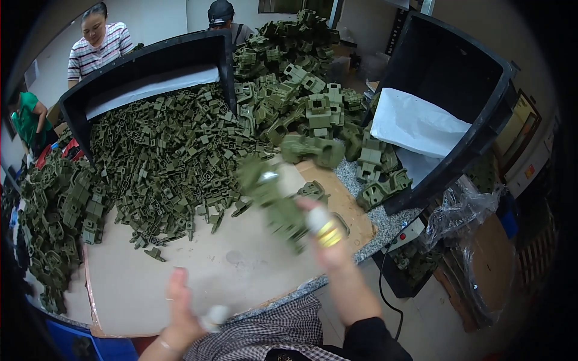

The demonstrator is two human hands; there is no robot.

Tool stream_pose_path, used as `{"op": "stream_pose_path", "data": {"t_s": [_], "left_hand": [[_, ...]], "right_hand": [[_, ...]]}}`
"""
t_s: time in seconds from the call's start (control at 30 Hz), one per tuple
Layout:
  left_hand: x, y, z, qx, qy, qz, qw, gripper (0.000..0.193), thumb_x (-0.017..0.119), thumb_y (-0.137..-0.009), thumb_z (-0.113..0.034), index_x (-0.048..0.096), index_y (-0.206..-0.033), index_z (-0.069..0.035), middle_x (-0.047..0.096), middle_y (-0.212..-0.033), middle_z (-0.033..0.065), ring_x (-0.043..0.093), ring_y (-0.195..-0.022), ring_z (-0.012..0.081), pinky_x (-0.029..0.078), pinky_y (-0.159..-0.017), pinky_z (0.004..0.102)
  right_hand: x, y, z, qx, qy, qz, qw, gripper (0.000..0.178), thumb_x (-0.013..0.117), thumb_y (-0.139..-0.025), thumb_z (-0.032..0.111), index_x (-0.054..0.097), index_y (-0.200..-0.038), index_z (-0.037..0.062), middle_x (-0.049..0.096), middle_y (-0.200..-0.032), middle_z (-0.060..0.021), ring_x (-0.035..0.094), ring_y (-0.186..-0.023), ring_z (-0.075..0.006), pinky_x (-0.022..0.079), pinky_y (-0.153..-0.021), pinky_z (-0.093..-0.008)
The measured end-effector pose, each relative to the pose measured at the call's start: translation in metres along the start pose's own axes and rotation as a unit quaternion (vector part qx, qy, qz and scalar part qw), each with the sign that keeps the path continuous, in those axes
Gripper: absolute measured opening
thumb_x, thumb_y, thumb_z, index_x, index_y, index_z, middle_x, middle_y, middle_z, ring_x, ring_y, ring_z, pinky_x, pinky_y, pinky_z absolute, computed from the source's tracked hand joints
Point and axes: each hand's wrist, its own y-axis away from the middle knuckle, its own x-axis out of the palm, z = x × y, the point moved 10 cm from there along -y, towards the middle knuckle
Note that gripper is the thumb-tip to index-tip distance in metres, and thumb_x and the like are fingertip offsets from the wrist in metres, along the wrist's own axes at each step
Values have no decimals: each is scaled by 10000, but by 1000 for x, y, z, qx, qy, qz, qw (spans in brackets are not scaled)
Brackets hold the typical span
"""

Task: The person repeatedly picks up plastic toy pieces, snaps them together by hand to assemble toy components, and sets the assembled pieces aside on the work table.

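Observation:
My right hand, blurred by motion, is over the right side of the cardboard-covered table. White and yellow wraps show on its fingers. At its fingertips is an olive-green moulded plastic part, smeared by motion; the hand appears to grip its right edge. My left hand is near the table's front edge, fingers up and thumb apart, with nothing in it. A white wrap covers its thumb. Beyond both hands, a heap of small olive-green plastic parts spills out of a tipped black bin.
Larger green parts are piled at the back middle, others at the left. A second black bin lies tipped at the right, lined with white sheeting. A cable hangs beside the table. Other people are behind the bins.

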Motion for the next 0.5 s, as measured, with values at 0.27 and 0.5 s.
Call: {"op": "stream_pose_path", "data": {"t_s": [0.27, 0.5], "left_hand": [[-20, 17, 20, -142, 6, -155, 978, 893, 706, -709, -284, 126, -1364, -102, 262, -1335, 266, 388, -1183, 363, 349, -976, 465], [5, 43, 77, -385, 590, -178, 687, 549, 586, -844, -273, 348, -1265, -14, 510, -1175, 132, 517, -1072, 235, 400, -945, 360]], "right_hand": [[173, 83, -20, 36, 39, 293, 955, 530, 612, -789, 123, 400, -1261, 12, 494, -1188, -161, 476, -1099, -292, 369, -929, -338], [147, 37, 2, 29, 254, 142, 956, 555, 672, -735, 193, 445, -1207, 7, 489, -1146, -158, 541, -970, -276, 449, -807, -344]]}}
